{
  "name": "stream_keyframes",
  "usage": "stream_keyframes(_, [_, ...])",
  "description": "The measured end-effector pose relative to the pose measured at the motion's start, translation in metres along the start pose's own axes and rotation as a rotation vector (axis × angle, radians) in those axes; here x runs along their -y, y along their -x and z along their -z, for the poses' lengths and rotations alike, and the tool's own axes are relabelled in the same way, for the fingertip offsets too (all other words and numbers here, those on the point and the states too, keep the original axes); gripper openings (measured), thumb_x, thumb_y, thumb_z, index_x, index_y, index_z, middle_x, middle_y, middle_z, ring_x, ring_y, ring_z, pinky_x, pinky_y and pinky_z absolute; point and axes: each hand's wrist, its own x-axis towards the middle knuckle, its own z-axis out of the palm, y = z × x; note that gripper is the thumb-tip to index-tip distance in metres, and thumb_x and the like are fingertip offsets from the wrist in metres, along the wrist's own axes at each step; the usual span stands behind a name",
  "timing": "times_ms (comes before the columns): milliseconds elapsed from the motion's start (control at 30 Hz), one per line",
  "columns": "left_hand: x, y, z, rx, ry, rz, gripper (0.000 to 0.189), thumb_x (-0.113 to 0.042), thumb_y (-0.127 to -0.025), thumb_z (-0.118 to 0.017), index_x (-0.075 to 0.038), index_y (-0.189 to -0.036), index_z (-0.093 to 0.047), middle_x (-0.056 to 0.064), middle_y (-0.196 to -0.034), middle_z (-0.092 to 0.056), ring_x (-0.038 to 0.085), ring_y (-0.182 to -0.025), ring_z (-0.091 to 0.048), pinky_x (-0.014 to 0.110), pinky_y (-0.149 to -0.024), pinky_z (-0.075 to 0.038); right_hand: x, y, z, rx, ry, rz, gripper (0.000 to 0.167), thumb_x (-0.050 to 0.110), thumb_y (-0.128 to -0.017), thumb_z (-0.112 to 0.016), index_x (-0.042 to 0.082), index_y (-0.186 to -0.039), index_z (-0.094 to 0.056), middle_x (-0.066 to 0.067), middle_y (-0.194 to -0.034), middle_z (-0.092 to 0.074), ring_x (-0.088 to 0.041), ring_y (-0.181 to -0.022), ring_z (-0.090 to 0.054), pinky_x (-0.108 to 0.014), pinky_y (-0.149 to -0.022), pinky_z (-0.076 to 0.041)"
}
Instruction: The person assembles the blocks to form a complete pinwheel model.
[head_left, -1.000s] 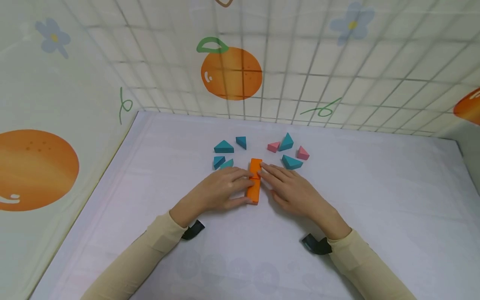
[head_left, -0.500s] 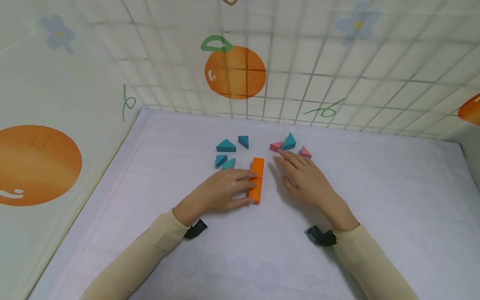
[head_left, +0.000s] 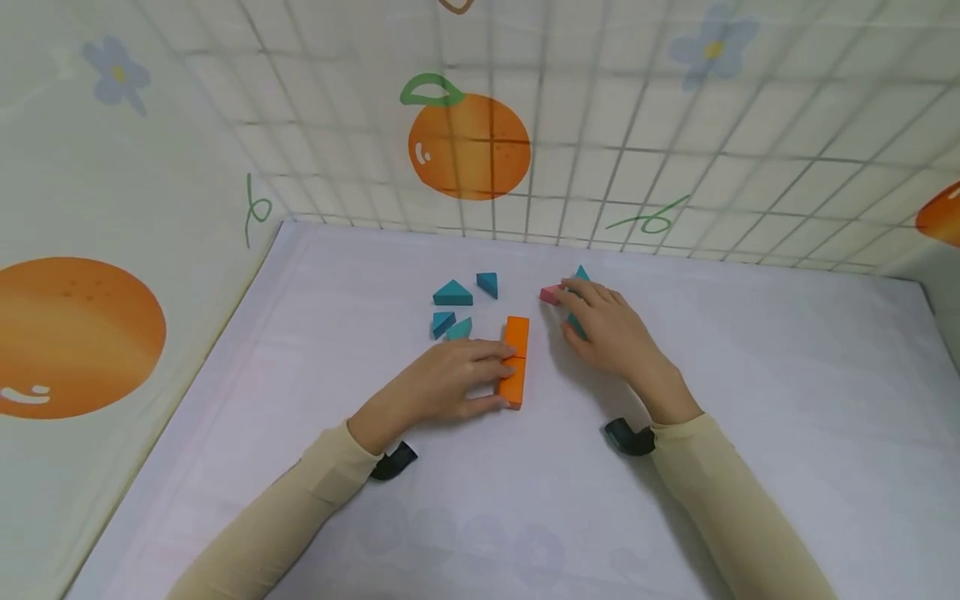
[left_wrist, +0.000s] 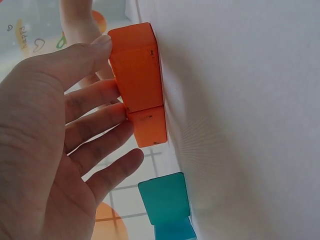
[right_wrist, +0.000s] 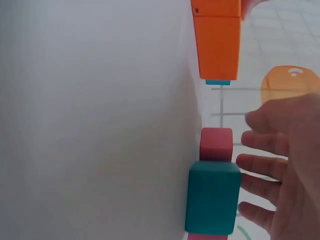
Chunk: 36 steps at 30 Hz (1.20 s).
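Note:
Two orange rectangular blocks lie end to end, the far one (head_left: 517, 331) and the near one (head_left: 513, 387). My left hand (head_left: 452, 382) rests along their left side, fingertips at the top edge and thumb at the near end; in the left wrist view its fingers are spread and loosely extended. My right hand (head_left: 617, 333) hovers over the cluster at the right, fingers apart and loosely bent. By its fingertips lies a pink triangular block (head_left: 551, 295). A teal block (right_wrist: 213, 197) shows beside the fingers in the right wrist view. Another pink block is mostly hidden behind the hand.
Several teal triangular blocks (head_left: 453, 293) lie left of the orange pair, beyond my left hand. The white tabletop (head_left: 787, 375) extends to both sides. A gridded, fruit-patterned curtain (head_left: 615, 108) stands along the back edge, with another sheet on the left.
My right hand has left the orange blocks, moving right and away from me, over the pink and teal blocks. My left hand has stayed at the orange pair.

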Motion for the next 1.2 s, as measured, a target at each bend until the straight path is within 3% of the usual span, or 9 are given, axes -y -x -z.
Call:
stream_keyframes(267, [-0.001,-0.001,-0.001,0.013,0.004,0.011,0.037,-0.038,-0.087,-0.073,-0.013,-0.115,-0.073,0.004,-0.130,-0.064,0.019,-0.122,-0.060,0.034,-0.104,-0.048,0.006,-0.011,-0.002,0.062,0.002,-0.073,0.039,0.017,-0.096,-0.058,0.004,-0.133,-0.058,-0.018,-0.139,-0.051,-0.039,-0.131,-0.046,-0.056,-0.111,-0.036])
stream_keyframes(567, [-0.003,-0.002,-0.002,0.005,0.008,0.003,0.035,-0.035,-0.087,-0.074,-0.013,-0.114,-0.073,0.004,-0.128,-0.065,0.018,-0.119,-0.061,0.032,-0.102,-0.049,0.014,-0.013,-0.004,0.032,-0.011,-0.045,0.035,0.014,-0.095,-0.056,0.006,-0.128,-0.064,-0.015,-0.122,-0.057,-0.035,-0.107,-0.057,-0.053,-0.098,-0.045])
stream_keyframes(800, [-0.003,-0.001,-0.001,0.006,0.015,0.013,0.035,-0.036,-0.085,-0.076,-0.013,-0.112,-0.074,0.003,-0.127,-0.065,0.018,-0.119,-0.061,0.033,-0.102,-0.049,0.013,-0.014,-0.009,-0.002,-0.031,-0.003,0.036,0.012,-0.093,-0.058,0.002,-0.127,-0.064,-0.015,-0.116,-0.058,-0.034,-0.101,-0.057,-0.048,-0.094,-0.047])
stream_keyframes(1200, [0.000,-0.001,0.000,0.031,0.026,0.042,0.038,-0.038,-0.086,-0.075,-0.013,-0.114,-0.073,0.003,-0.130,-0.065,0.018,-0.122,-0.059,0.034,-0.105,-0.048,0.015,-0.019,-0.016,0.058,-0.065,0.023,0.046,0.017,-0.096,-0.058,0.004,-0.140,-0.054,-0.014,-0.124,-0.061,-0.033,-0.120,-0.053,-0.050,-0.107,-0.041])
